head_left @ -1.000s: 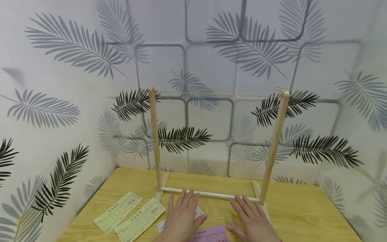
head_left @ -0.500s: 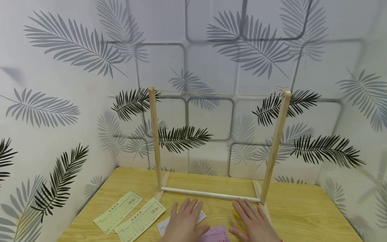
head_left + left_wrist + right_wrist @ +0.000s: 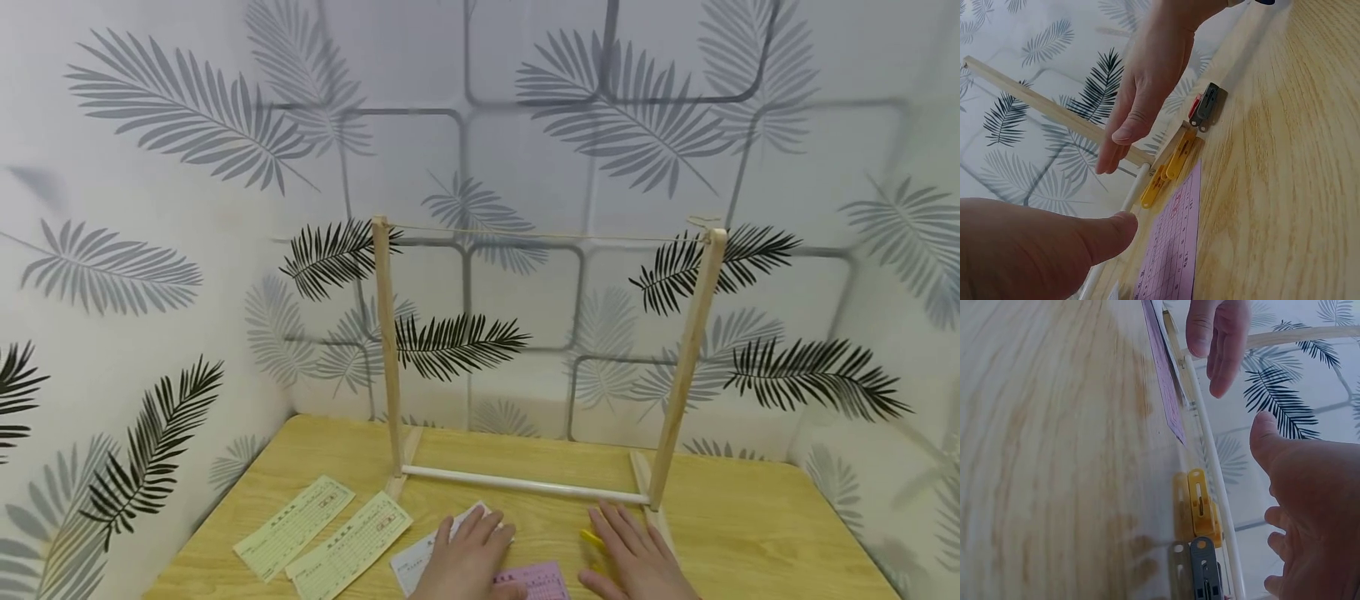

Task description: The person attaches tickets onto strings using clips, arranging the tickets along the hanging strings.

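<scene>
My left hand (image 3: 467,557) is over the white printed slip (image 3: 411,562) and the pink slip (image 3: 546,578), fingers extended, holding nothing. To the right, my right hand (image 3: 639,560) hovers with spread fingers beside a yellow clothespin (image 3: 592,538). In the left wrist view, two yellow clothespins (image 3: 1180,156) and a dark grey clothespin (image 3: 1209,103) lie past the pink slip, with a bit of red by the grey one. The right wrist view shows a yellow clothespin (image 3: 1199,495) and the grey clothespin (image 3: 1205,569) below my right hand. Both hands appear raised off the table.
Two yellow-green slips (image 3: 294,529) lie at the left of the wooden table (image 3: 757,533). Behind the hands stands a wooden frame (image 3: 686,358) with a string (image 3: 540,234) across its top and a white rod (image 3: 525,483) low down. Leaf-patterned walls surround the table.
Both hands have drawn back slightly toward me, off the rod's edge. More of the white slip and the yellow clothespin now shows. The slips and frame have stayed in place.
</scene>
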Motion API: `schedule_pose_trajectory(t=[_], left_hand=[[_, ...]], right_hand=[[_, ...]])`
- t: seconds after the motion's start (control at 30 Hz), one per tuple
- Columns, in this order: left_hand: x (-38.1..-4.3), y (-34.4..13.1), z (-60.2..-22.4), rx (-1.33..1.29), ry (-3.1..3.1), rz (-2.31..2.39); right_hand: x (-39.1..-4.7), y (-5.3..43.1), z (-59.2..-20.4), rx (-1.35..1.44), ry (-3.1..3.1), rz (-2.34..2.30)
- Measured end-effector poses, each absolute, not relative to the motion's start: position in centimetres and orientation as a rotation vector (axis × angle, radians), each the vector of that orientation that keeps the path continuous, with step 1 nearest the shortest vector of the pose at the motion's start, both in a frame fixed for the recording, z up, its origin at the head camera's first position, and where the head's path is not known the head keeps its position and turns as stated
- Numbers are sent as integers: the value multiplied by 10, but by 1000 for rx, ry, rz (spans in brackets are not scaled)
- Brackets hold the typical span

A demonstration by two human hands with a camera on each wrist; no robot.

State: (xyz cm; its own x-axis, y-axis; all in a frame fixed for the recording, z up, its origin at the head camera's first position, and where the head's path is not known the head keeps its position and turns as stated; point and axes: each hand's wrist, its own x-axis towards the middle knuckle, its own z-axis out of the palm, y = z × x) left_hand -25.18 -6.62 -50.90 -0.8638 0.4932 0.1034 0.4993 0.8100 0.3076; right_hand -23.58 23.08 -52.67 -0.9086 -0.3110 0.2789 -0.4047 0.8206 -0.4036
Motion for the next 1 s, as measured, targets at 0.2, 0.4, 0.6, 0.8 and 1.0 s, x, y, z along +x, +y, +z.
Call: schedule_pose_trajectory(t=[0.2, 0.4, 0.6, 0.8, 1.0], left_hand=[[-252, -69, -511, -849, -2978, -497], [-252, -70, -513, -856, -3012, -496], [-253, -71, -515, -860, -3014, -535], [-255, -72, -520, -885, -2983, -521], [-256, -73, -524, -908, -2998, -543]], right_hand=[[-237, 234, -530, 545, -2837, 703], [-239, 237, -534, 523, -2853, 722], [-241, 241, -541, 539, -2846, 754], [-244, 244, -544, 532, -2906, 803], [-246, 246, -546, 541, -2952, 842]])
